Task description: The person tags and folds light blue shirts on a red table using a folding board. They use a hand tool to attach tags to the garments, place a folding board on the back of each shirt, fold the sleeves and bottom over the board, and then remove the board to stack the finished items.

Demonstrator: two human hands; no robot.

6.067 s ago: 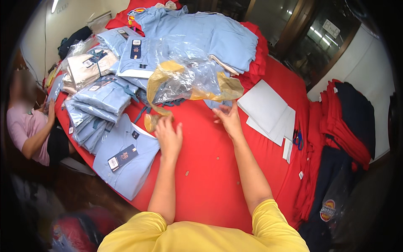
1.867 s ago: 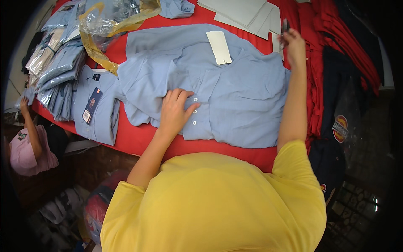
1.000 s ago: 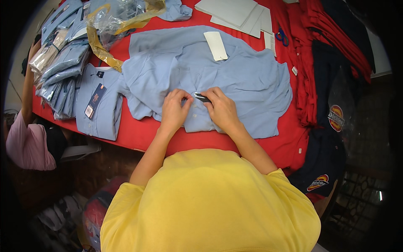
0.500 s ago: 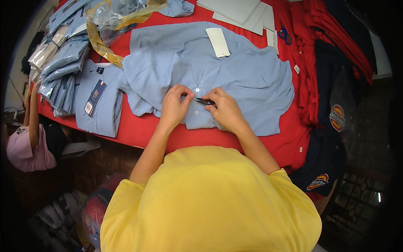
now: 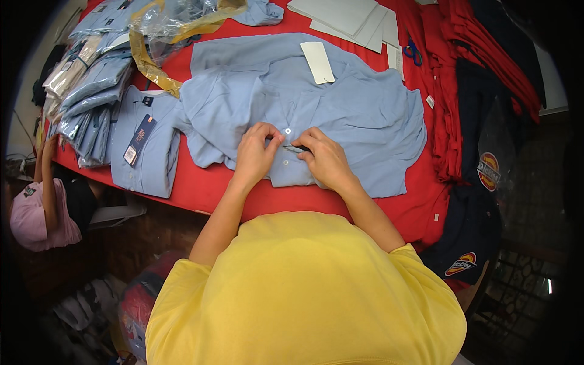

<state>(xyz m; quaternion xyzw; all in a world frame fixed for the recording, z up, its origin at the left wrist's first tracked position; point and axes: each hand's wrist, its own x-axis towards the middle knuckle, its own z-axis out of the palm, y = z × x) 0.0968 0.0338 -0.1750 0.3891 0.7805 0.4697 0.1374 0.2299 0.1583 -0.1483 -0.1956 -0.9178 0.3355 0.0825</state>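
Observation:
A light blue shirt (image 5: 365,115) lies spread on the red-covered table in front of me, its buttoned placket in the middle. My left hand (image 5: 257,151) rests on the shirt, finger and thumb pinched together just left of a white button (image 5: 288,131). What the pinch holds is too small to make out. Right of the placket, my right hand (image 5: 330,159) is closed around small dark thread snips (image 5: 297,148), mostly hidden by the fingers. Between the hands, a second button (image 5: 285,162) shows lower down. A blank white tag (image 5: 317,62) lies on the shirt's upper part.
At left lie a folded blue shirt (image 5: 137,167) with a dark hang tag (image 5: 140,139) and a stack of bagged garments (image 5: 97,82). White cards (image 5: 344,15) and blue-handled scissors (image 5: 412,53) are at the back right, beside red garments (image 5: 447,91). Another person (image 5: 42,210) is at far left.
The snips in my right hand have turned, and their blades show less now. My left hand stays almost in place beside the button.

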